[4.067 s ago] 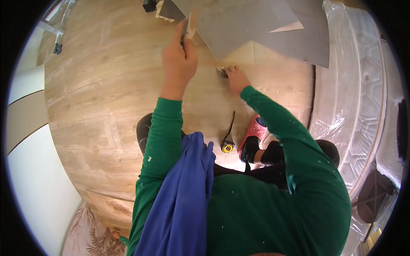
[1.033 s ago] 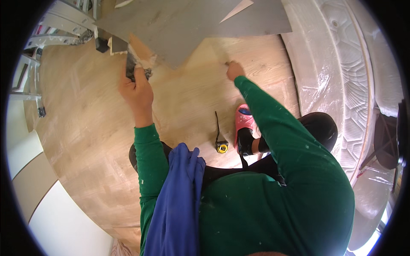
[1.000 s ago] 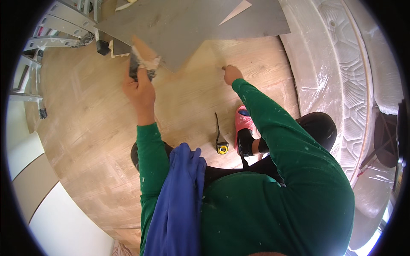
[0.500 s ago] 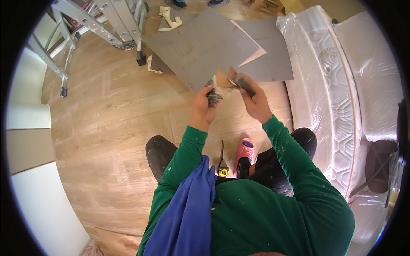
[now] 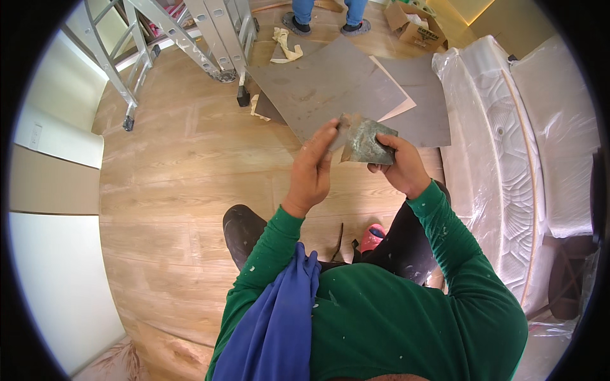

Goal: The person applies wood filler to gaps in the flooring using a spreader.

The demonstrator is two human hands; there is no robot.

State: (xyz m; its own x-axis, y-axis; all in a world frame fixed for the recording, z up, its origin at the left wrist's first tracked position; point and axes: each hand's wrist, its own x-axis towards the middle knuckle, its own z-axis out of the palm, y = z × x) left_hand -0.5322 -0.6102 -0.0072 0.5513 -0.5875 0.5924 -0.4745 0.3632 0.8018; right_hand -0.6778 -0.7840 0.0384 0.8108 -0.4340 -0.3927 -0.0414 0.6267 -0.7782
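In front of me, above the floor, I hold a worn, grey-green flat piece point(image 5: 365, 141), roughly square and smeared with whitish dust. My right hand point(image 5: 400, 162) grips its right side, thumb on the upper face and fingers beneath. At its left edge is my left hand point(image 5: 311, 166), fingers close together around a thin brownish-grey part point(image 5: 341, 134); whether that belongs to the same piece I cannot tell. Beyond my hands, large grey sheets point(image 5: 330, 79) lie overlapping on the floor, with a pale strip point(image 5: 395, 95) across them.
A metal ladder point(image 5: 190, 47) stands far left. Plastic-wrapped mattresses point(image 5: 502, 152) rise along the right. Another person's feet point(image 5: 327, 25) and a cardboard box point(image 5: 416, 26) are at the back. Crumpled cream tape point(image 5: 289, 47) lies on a sheet. A pink sandal point(image 5: 373, 237) shows below my hands.
Half a second ago, separate dark pieces appeared in each hand. Now my right hand grips the grey-green piece and both hands sit slightly lower. The view has tilted, showing more of the back.
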